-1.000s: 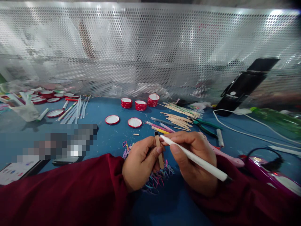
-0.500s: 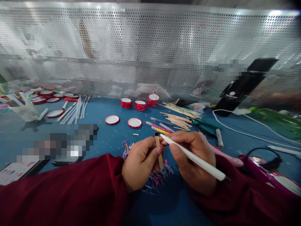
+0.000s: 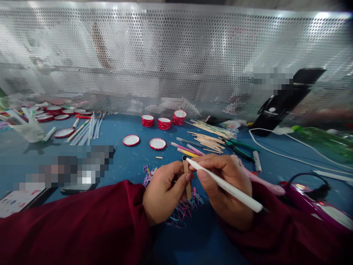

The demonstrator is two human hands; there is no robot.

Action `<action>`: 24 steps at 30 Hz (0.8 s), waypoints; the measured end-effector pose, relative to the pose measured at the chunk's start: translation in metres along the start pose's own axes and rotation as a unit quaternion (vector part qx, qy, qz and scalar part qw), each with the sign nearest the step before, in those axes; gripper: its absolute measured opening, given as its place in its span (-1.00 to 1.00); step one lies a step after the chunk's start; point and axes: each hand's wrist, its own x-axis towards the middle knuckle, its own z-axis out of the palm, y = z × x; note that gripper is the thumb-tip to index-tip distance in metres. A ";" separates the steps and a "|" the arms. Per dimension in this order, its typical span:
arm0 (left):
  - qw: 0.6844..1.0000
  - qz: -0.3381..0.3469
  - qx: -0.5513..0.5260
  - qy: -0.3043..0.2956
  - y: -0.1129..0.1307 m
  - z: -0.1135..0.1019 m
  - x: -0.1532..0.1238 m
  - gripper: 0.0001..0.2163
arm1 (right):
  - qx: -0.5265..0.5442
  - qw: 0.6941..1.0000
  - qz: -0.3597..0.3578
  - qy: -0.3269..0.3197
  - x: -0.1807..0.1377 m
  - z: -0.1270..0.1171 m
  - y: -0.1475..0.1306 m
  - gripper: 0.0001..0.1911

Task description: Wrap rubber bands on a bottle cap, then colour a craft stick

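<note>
Because the flat wooden stick (image 3: 186,167) shows a black end (image 3: 184,158) over otherwise bare wood, your work on it looks partway, though how much remains can't be told. Your left hand (image 3: 165,191) pinches it near-upright between thumb and curled fingers, above the coloured loops (image 3: 196,198). Your right hand (image 3: 233,184), close beside, grips a slanted white pen (image 3: 227,186) firmly, its tip at or nearly touching that black end.

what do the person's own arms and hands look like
The left sleeve and right sleeve are long, loose and plain dark red, with soft creases. The left hand and right hand are bare, with no gloves or rings in view.
</note>
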 end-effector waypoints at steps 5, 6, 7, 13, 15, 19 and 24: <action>1.000 0.002 0.008 -0.001 -0.001 0.000 0.001 -0.78 | -0.015 1.000 -0.007 0.008 0.000 0.000 0.000 -0.82; 1.000 0.001 0.012 0.000 -0.001 0.000 0.001 -0.77 | -0.025 1.000 -0.010 0.009 0.000 0.000 0.000 -0.82; 1.000 0.000 0.014 0.001 -0.001 0.000 0.001 -0.77 | -0.031 0.999 -0.012 0.011 0.001 0.000 -0.001 -0.82; 1.000 -0.006 0.008 0.003 -0.001 0.000 0.000 -0.77 | 0.014 1.000 0.006 0.010 0.001 0.001 0.000 -0.81; 1.000 -0.003 0.005 0.003 0.000 0.000 0.000 -0.77 | 0.024 1.000 0.013 0.011 0.000 0.002 0.001 -0.82; 1.000 0.000 0.004 0.003 0.000 0.000 0.001 -0.77 | 0.028 0.999 0.015 0.015 -0.001 0.002 0.001 -0.82; 1.000 -0.004 0.003 0.005 0.000 0.000 0.001 -0.77 | 0.017 1.000 0.012 0.011 0.000 0.001 -0.002 -0.83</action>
